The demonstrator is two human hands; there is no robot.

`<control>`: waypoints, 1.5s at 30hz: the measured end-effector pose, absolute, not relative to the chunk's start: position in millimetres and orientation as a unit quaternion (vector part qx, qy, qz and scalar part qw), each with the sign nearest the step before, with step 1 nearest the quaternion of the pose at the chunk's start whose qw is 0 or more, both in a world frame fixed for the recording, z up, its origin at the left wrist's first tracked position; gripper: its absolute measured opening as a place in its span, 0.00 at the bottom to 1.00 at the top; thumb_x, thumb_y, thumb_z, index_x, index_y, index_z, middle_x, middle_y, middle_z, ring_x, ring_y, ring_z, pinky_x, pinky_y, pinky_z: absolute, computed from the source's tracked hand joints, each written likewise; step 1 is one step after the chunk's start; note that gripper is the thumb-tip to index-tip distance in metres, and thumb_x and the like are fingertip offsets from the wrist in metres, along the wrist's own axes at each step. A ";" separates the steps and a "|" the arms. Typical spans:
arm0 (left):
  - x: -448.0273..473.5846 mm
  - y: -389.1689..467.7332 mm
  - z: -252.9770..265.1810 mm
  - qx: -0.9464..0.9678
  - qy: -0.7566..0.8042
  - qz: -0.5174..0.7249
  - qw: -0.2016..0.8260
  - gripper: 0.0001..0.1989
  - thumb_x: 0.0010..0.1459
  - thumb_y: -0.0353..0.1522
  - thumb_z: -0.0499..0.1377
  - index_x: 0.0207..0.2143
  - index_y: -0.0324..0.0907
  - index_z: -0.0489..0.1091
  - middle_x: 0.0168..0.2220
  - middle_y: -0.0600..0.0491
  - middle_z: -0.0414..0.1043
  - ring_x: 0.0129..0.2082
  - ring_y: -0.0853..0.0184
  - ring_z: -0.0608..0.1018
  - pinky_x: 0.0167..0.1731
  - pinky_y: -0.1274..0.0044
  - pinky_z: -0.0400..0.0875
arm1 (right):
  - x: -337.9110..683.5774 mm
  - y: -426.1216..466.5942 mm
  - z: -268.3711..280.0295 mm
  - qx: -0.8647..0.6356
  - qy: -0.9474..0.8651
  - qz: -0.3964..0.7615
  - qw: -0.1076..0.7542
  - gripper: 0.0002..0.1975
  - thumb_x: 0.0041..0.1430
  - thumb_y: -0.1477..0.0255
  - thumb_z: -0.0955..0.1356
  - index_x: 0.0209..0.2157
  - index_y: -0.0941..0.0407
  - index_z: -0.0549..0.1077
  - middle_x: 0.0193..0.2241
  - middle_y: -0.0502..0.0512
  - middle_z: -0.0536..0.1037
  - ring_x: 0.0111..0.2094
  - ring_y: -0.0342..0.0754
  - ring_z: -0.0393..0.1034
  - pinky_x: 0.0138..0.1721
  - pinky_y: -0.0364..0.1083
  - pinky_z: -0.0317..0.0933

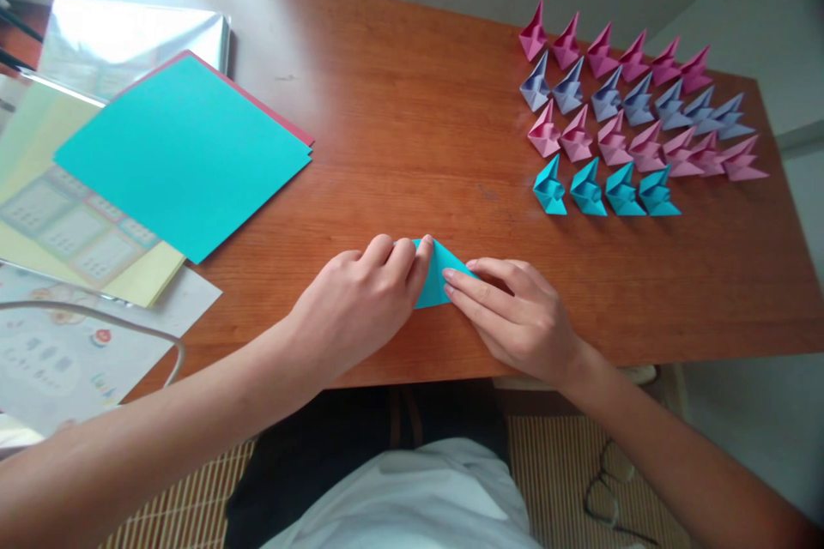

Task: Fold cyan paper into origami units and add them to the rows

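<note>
A small folded piece of turquoise origami paper (437, 279) lies at the table's near edge, between my two hands. My left hand (364, 296) is closed over its left part, with curled fingers pressing on the top edge; what lies under the palm is hidden. From the right, my right hand (515, 309) holds the paper's sloping side, its fingertips resting on the surface. To the right and farther back, a row of turquoise folded paper pieces (587, 189) stands below rows of light pink (611, 140), lavender (606, 94) and dark pink (602, 51) ones.
Large turquoise sheets (186, 159) with a red sheet under them lie at the left on a clear-wrapped pack (138, 39) and yellowish printed sheets (129, 262). A grey cable (96, 315) crosses the lower left. Below the brown table (399, 120), glasses (605, 493) rest on slatted matting.
</note>
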State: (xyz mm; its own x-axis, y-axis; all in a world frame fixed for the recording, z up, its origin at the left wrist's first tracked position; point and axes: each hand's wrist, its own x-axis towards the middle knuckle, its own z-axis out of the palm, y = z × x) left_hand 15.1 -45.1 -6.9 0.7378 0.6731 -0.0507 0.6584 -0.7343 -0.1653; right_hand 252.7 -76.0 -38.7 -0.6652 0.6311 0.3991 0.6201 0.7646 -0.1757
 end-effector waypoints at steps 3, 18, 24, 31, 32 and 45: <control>14.7 -45.1 -7.1 -0.930 -0.357 0.050 0.066 0.23 0.69 0.24 0.49 0.65 0.30 0.62 0.36 0.47 0.71 0.35 0.62 0.75 0.25 0.72 0.67 | 253.2 -76.5 -38.8 -0.347 -0.912 0.013 0.217 0.16 0.62 0.81 0.70 0.50 0.55 0.80 0.53 0.52 0.81 0.52 0.55 0.73 0.48 0.55 0.71; 15.0 -44.9 -6.4 -0.930 -0.357 0.058 0.071 0.23 0.69 0.24 0.49 0.65 0.31 0.61 0.36 0.47 0.72 0.35 0.62 0.75 0.25 0.73 0.67 | 251.0 -75.7 -37.6 -0.346 -0.909 0.010 0.231 0.15 0.62 0.81 0.70 0.49 0.55 0.80 0.51 0.52 0.82 0.50 0.55 0.74 0.46 0.54 0.69; 15.1 -45.4 -5.9 -0.927 -0.364 0.043 0.076 0.21 0.69 0.24 0.50 0.62 0.32 0.64 0.36 0.48 0.72 0.34 0.63 0.76 0.25 0.72 0.69 | 250.4 -74.2 -37.2 -0.342 -0.910 0.017 0.235 0.14 0.62 0.80 0.70 0.48 0.56 0.80 0.51 0.53 0.83 0.50 0.55 0.74 0.46 0.55 0.69; 14.4 -54.7 -9.0 -0.949 -0.306 -0.036 0.073 0.17 0.70 0.25 0.49 0.52 0.36 0.75 0.57 0.44 0.74 0.40 0.64 0.78 0.30 0.73 0.74 | 249.4 -73.0 -36.8 -0.346 -0.906 0.009 0.243 0.14 0.63 0.80 0.70 0.47 0.54 0.81 0.50 0.53 0.83 0.50 0.53 0.73 0.47 0.55 0.68; 14.2 -55.5 -9.5 -0.950 -0.300 -0.034 0.071 0.18 0.70 0.25 0.49 0.54 0.36 0.75 0.61 0.44 0.71 0.41 0.64 0.78 0.30 0.73 0.74 | 249.3 -72.8 -36.8 -0.346 -0.907 0.008 0.242 0.13 0.63 0.80 0.70 0.47 0.54 0.81 0.50 0.52 0.83 0.50 0.53 0.73 0.47 0.55 0.68; 12.7 -56.2 -14.2 -0.953 -0.293 -0.006 0.078 0.21 0.68 0.25 0.51 0.61 0.33 0.70 0.65 0.38 0.66 0.44 0.60 0.78 0.35 0.72 0.78 | 250.0 -71.6 -36.2 -0.339 -0.910 0.011 0.239 0.14 0.63 0.79 0.69 0.48 0.52 0.81 0.49 0.53 0.83 0.50 0.53 0.74 0.48 0.55 0.67</control>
